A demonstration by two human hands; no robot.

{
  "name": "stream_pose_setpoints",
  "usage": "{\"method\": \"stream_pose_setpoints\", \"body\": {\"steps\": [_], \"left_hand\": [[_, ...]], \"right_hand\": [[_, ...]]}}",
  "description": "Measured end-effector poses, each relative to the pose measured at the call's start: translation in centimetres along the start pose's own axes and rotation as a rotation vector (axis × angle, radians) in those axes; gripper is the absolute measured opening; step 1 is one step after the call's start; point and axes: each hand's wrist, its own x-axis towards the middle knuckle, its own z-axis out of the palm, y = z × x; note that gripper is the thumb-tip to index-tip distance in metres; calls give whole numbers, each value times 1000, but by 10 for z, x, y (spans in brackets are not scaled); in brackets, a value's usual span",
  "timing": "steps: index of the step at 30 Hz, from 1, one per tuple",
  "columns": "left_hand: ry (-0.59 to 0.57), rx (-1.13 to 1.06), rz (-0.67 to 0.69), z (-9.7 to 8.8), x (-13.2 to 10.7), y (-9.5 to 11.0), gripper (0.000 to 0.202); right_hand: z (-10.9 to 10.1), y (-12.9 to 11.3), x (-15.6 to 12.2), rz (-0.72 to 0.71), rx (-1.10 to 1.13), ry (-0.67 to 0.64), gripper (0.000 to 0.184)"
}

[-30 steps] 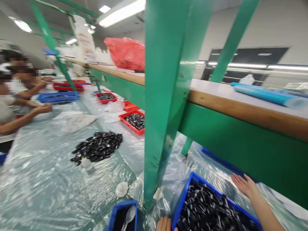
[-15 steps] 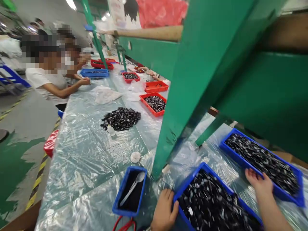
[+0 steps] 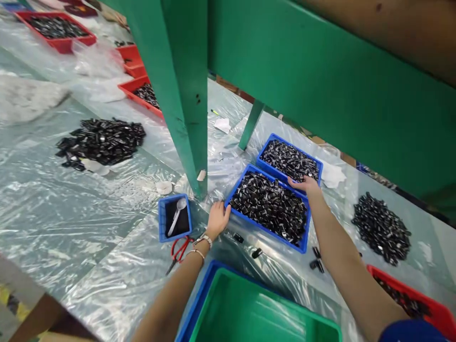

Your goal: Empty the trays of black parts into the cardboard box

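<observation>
A blue tray [image 3: 231, 194] full of small black parts lies on the plastic-covered table. My left hand [image 3: 217, 218] grips its near-left corner with fingers curled on the rim. My right hand [image 3: 304, 184] holds its far-right corner, fingers bent over the edge. A second blue tray [image 3: 268, 142] of black parts sits right behind it, touching. A few loose black parts [image 3: 256, 252] lie in front of the tray.
A green post [image 3: 178, 95] stands just left of the tray, under a green beam. A small blue box [image 3: 162, 221] with a white spoon, red scissors [image 3: 180, 251], black-part piles [image 3: 101, 141] [image 3: 383, 228], red trays [image 3: 137, 88] [image 3: 409, 294] and a green bin [image 3: 249, 308] surround it.
The view has dropped from the long table and seated people to the table right before me. Both hands stay on the blue tray's corners, which now sits farther from me.
</observation>
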Motion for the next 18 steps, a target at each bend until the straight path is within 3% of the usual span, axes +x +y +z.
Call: {"method": "stream_pose_setpoints", "body": {"steps": [2,4,5,8,9,11,14,16,18], "left_hand": [[-66,-6,59,-13,-10,4,44],[-186,4,165,-23,-25,11,32],[-266,25,227,-26,-33,14,27],[-515,133,365,-27,-51,24,34],[-562,163,379,-26,-54,28,32],[-610,191,392,-24,-55,34,23],[-631,184,415,-29,-51,50,11],[-540,152,381,-35,-43,63,15],[-330,120,312,-42,-29,77,23]], "right_hand": [[-9,0,-38,-63,-107,-4,44],[-8,23,-89,-179,-239,-44,36],[-2,44,-117,-231,-321,-99,28],[24,127,-190,-304,-594,-448,12],[34,155,-206,-336,-664,-499,19],[49,201,-221,-507,-1053,-581,38],[59,234,-219,-648,-1406,-593,29],[54,232,-215,-655,-1353,-527,19],[43,218,-215,-681,-1188,-341,20]]}}
